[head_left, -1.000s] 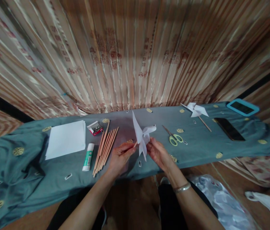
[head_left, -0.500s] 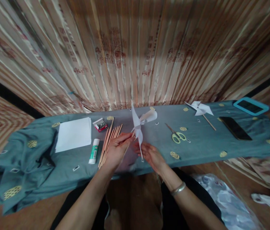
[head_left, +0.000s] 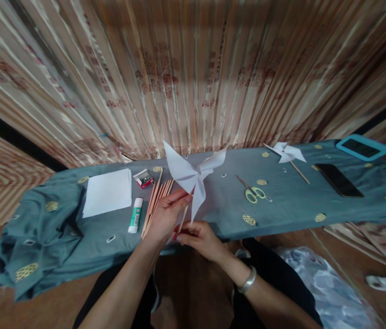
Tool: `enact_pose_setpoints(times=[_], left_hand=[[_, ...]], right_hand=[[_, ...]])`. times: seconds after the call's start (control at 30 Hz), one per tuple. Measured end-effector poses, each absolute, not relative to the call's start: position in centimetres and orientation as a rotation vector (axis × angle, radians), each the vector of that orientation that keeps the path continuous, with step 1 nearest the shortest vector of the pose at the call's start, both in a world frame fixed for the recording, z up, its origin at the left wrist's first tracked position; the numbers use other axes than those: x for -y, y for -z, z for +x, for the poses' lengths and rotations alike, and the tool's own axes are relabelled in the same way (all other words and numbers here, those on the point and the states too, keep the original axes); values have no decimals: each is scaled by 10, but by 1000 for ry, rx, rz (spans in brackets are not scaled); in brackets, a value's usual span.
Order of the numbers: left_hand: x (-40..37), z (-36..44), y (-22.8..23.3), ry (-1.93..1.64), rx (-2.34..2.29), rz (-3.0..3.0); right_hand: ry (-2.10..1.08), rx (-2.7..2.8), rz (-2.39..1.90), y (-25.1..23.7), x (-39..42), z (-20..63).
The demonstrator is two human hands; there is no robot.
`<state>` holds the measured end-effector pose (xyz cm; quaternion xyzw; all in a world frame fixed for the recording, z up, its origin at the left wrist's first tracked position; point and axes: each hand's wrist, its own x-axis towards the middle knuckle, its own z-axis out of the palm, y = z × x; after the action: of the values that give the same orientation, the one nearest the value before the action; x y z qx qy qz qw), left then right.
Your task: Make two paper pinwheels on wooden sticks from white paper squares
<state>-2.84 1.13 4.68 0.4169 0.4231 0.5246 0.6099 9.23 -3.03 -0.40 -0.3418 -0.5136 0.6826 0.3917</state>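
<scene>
A white paper pinwheel on a thin wooden stick stands tilted over the middle of the table, its blades facing me. My left hand is closed around the stick just below the blades. Lower down, my right hand pinches the bottom part of the same stick. Several wooden sticks lie beside my left hand. A glue stick and a small red-and-white box with dark contents are left of them. Green-handled scissors lie to the right.
A stack of white paper lies at the left of the cloth-covered table. On the right are another paper pinwheel, a black phone and a blue-framed tablet. Curtains hang behind. A plastic bag is on the floor.
My right hand has moved down and left from beside the blades to the lower stick and closed on it. The pinwheel's blades have turned to face me more.
</scene>
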Motion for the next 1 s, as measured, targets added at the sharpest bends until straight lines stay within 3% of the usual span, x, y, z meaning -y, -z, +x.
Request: enact_pose_setpoints(times=[0.53, 0.7, 1.0], left_hand=[[-6, -19, -50, -1175, -1170, 983], [-6, -22, -52, -1163, -1144, 1001], [-1, -20, -43, -1076, -1144, 1050]], right_hand=[[-1477, 1513, -1011, -16, 22, 126], [-1517, 1193, -1042, -20, 2, 156], [-1212, 785, -960, -34, -31, 189]])
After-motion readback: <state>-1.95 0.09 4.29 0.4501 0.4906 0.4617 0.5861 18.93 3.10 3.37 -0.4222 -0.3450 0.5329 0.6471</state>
